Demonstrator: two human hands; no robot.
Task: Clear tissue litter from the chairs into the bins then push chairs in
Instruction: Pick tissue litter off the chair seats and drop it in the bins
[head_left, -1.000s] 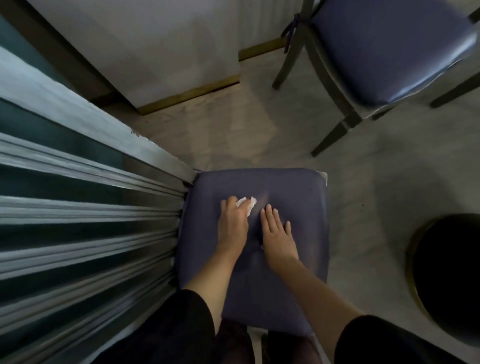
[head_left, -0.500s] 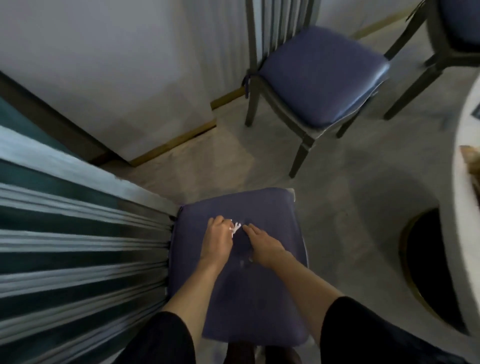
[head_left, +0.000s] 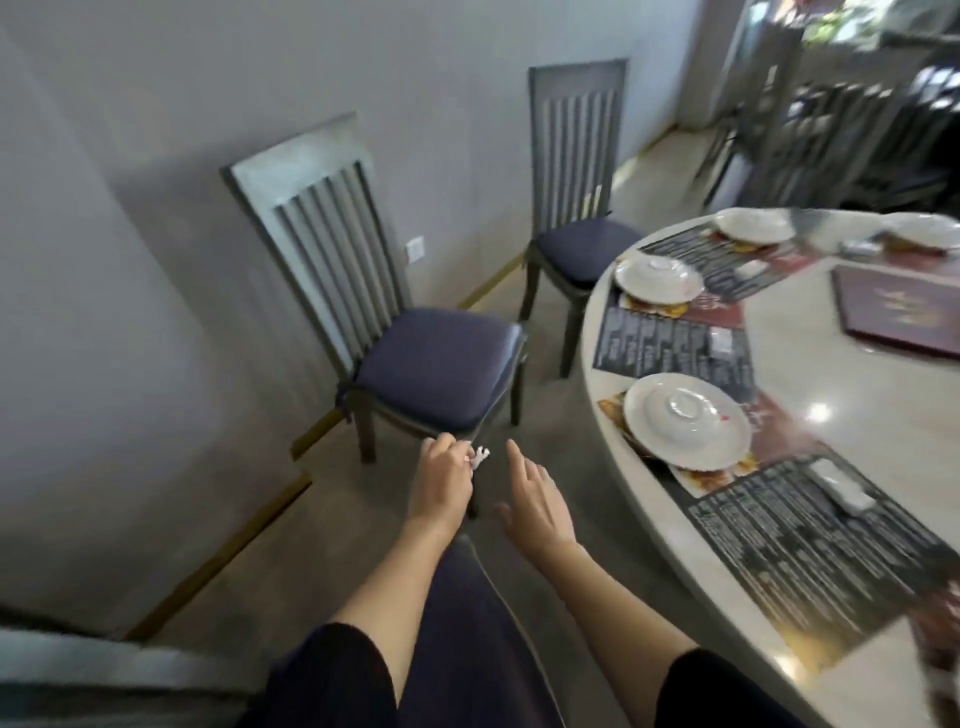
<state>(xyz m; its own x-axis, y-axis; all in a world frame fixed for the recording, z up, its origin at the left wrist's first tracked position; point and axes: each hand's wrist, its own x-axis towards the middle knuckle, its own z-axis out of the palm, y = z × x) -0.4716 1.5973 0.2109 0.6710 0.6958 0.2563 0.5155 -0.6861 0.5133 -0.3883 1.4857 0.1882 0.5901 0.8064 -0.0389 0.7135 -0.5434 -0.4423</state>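
Head view: the left hand holds a small crumpled white tissue in the air, just short of the nearest chair. Its grip is a tight fingertip pinch; the right hand is spread and holds nothing. The scrap looks near weightless, soft and easily torn, so a pinch on the wad should do. Chair backs are slatted grey wood, the cushions smooth blue.

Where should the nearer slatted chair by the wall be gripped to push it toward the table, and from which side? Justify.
Grip the top rail of the nearer chair from behind, on the wall side. It stands upright, seat facing the round table, and the broad rail offers firmer purchase than the thin slats.
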